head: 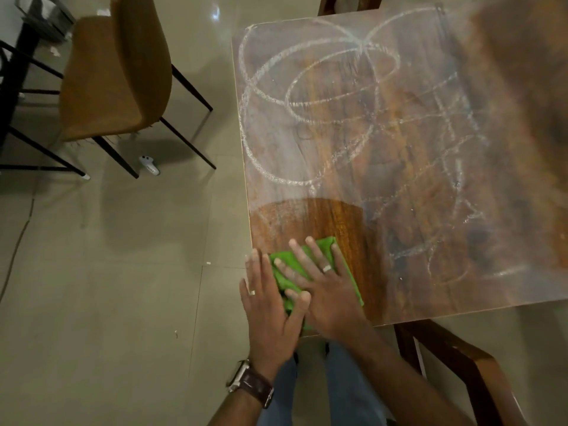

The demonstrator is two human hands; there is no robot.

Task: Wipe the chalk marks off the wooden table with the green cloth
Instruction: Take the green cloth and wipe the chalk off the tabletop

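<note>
A folded green cloth (342, 265) lies flat on the near left corner of the wooden table (415, 179). My right hand (322, 290) presses on it with straight, spread fingers. My left hand (270, 305) lies flat at the table's left edge, its thumb on the cloth. White chalk marks (322, 96), loops and crossing lines, cover most of the tabletop. A dark, chalk-free patch (316, 219) of wood sits just beyond the cloth.
A mustard chair (116, 75) with thin black legs stands on the tiled floor to the left. A small white object (149, 165) lies on the floor near it. A wooden chair frame (455, 364) stands at the table's near right.
</note>
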